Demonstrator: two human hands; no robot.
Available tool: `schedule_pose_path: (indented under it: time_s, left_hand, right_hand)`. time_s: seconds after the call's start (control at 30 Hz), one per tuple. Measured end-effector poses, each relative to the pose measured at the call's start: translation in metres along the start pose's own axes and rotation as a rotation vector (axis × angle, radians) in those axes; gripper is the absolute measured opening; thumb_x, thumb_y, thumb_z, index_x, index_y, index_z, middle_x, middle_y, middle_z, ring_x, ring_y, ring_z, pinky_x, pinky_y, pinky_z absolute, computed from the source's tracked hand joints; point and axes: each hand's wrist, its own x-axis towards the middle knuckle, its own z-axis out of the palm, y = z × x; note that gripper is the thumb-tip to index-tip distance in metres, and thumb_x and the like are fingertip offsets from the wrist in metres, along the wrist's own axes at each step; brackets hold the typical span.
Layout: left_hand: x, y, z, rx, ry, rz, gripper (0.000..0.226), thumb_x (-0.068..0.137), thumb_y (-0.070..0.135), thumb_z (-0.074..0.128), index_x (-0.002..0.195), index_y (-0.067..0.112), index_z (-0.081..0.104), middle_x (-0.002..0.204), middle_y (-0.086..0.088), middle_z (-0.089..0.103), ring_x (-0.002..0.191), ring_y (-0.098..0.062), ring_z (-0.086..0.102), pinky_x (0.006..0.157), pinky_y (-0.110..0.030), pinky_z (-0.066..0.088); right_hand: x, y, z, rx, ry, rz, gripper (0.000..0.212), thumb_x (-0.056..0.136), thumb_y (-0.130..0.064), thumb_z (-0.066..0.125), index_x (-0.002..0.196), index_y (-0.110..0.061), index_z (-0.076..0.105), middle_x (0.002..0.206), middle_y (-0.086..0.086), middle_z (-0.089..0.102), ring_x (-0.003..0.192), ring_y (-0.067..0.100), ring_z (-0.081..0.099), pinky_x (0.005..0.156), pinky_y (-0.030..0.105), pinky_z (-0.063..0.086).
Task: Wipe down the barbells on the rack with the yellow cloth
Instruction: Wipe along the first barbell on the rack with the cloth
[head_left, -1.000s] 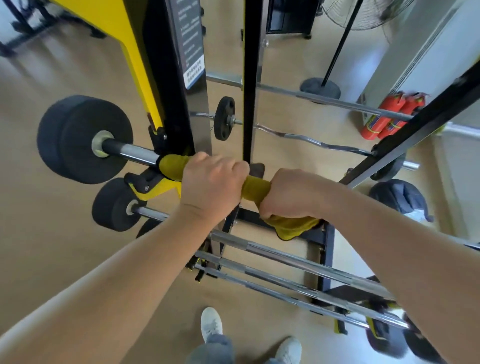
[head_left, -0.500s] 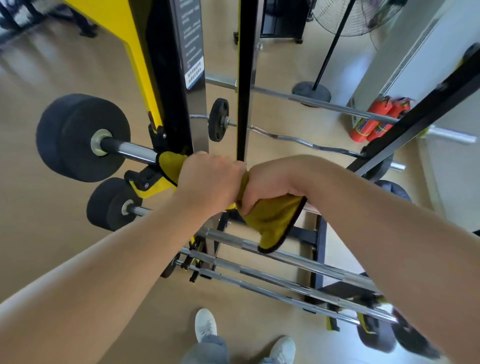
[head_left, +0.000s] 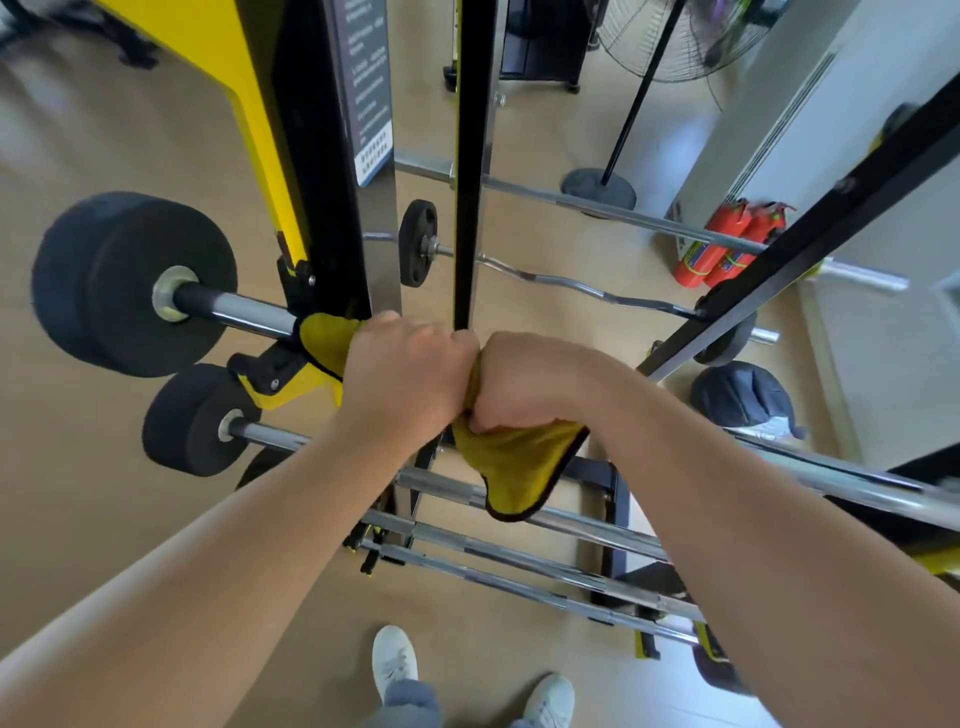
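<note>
A yellow cloth (head_left: 519, 467) with a dark hem is wrapped around the top barbell (head_left: 244, 310) of the rack. My left hand (head_left: 402, 382) and my right hand (head_left: 524, 384) both grip the cloth on the bar, knuckle to knuckle. One end of the cloth sticks out left of my left hand, and a loose flap hangs below my right hand. The bar under my hands is hidden. Black plates (head_left: 132, 283) load its left end. A second loaded barbell (head_left: 270, 436) and several bare chrome bars (head_left: 519, 558) lie lower on the rack.
Black and yellow rack uprights (head_left: 311, 171) stand just behind my hands, and a black diagonal beam (head_left: 810, 239) crosses at right. Behind are a curl bar (head_left: 571, 283), a fan stand (head_left: 597, 187), red extinguishers (head_left: 727, 244) and a dark bag (head_left: 740, 392). My white shoes (head_left: 395, 660) are below.
My right hand has slid left along the bar until it meets my left hand. The cloth has bunched between them and its flap now hangs lower.
</note>
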Motion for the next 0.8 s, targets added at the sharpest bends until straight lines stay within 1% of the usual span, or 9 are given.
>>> schedule_pose_path:
  time_s: [0.07,0.1,0.17,0.23,0.37,0.47,0.57,0.67,0.8]
  left_hand:
    - [0.000,-0.001,-0.001,-0.007,0.024,0.012,0.031,0.086,0.018,0.056,0.057,0.024,0.047,0.048,0.003,0.042,0.045,-0.021,0.045,0.055,-0.031,0.040]
    - [0.000,-0.001,-0.002,-0.012,0.035,0.020,0.030,0.086,0.018,0.054,0.057,0.024,0.047,0.048,0.003,0.043,0.045,-0.021,0.044,0.055,-0.031,0.041]
    - [0.000,-0.002,-0.002,-0.040,0.060,0.036,0.030,0.087,0.021,0.054,0.059,0.024,0.046,0.048,0.003,0.044,0.045,-0.020,0.045,0.055,-0.033,0.044]
    - [-0.001,-0.004,0.000,-0.064,0.065,0.053,0.027,0.084,0.024,0.060,0.060,0.024,0.046,0.049,0.002,0.047,0.045,-0.021,0.045,0.053,-0.032,0.040]
    - [-0.001,-0.009,-0.010,-0.066,0.013,0.109,0.030,0.089,0.035,0.060,0.068,0.028,0.040,0.051,0.008,0.037,0.048,-0.016,0.038,0.052,-0.027,0.024]
    - [-0.006,-0.001,-0.018,-0.136,0.009,0.040,0.024,0.091,0.038,0.058,0.074,0.028,0.045,0.059,0.008,0.046,0.056,-0.016,0.048,0.060,-0.030,0.036]
    - [-0.009,0.026,-0.026,-0.163,-0.001,-0.049,0.014,0.084,0.028,0.066,0.093,0.021,0.057,0.080,0.004,0.060,0.078,-0.020,0.059,0.077,-0.038,0.041]
    - [-0.002,0.074,-0.032,-0.228,0.009,0.071,0.020,0.085,0.024,0.065,0.103,0.018,0.056,0.088,0.002,0.061,0.085,-0.021,0.058,0.080,-0.038,0.041]
    - [0.001,0.079,-0.024,-0.279,0.106,0.195,0.027,0.084,0.019,0.067,0.109,0.015,0.057,0.093,-0.001,0.061,0.086,-0.022,0.059,0.079,-0.038,0.045]
  right_hand:
    - [-0.001,-0.001,-0.011,0.112,-0.176,-0.037,0.017,0.087,-0.036,0.071,0.084,-0.023,0.060,0.087,-0.001,0.063,0.077,0.016,0.060,0.066,0.029,0.046]
    - [-0.003,-0.002,-0.009,0.122,-0.142,-0.022,0.016,0.088,-0.035,0.070,0.087,-0.021,0.062,0.086,0.000,0.063,0.076,0.016,0.060,0.063,0.029,0.045]
    - [-0.007,-0.003,0.008,0.051,0.153,0.084,0.013,0.091,-0.028,0.061,0.088,-0.016,0.058,0.083,0.002,0.060,0.068,0.018,0.056,0.056,0.030,0.042]
    - [-0.013,-0.004,0.038,-0.207,0.585,0.105,0.005,0.088,-0.016,0.057,0.086,-0.020,0.054,0.079,0.003,0.061,0.060,0.023,0.046,0.053,0.031,0.037]
    - [-0.009,0.007,0.067,-0.404,0.923,-0.023,0.019,0.074,-0.003,0.069,0.081,-0.014,0.055,0.061,0.004,0.057,0.047,0.024,0.043,0.047,0.029,0.030]
    - [-0.017,0.018,0.070,-0.420,0.873,-0.057,0.017,0.083,-0.009,0.066,0.093,-0.015,0.054,0.068,0.001,0.054,0.055,0.021,0.044,0.050,0.031,0.036]
    - [-0.034,0.038,0.063,-0.377,0.744,0.028,0.022,0.087,-0.020,0.061,0.090,-0.020,0.040,0.068,-0.005,0.042,0.059,0.023,0.042,0.051,0.031,0.031]
    - [-0.052,0.066,0.057,-0.347,0.645,0.155,0.019,0.089,-0.023,0.054,0.088,-0.022,0.035,0.065,-0.005,0.038,0.061,0.026,0.044,0.054,0.032,0.035]
    - [-0.059,0.074,0.060,-0.374,0.674,0.221,0.017,0.091,-0.029,0.050,0.086,-0.023,0.035,0.061,-0.007,0.033,0.058,0.023,0.043,0.051,0.029,0.032]
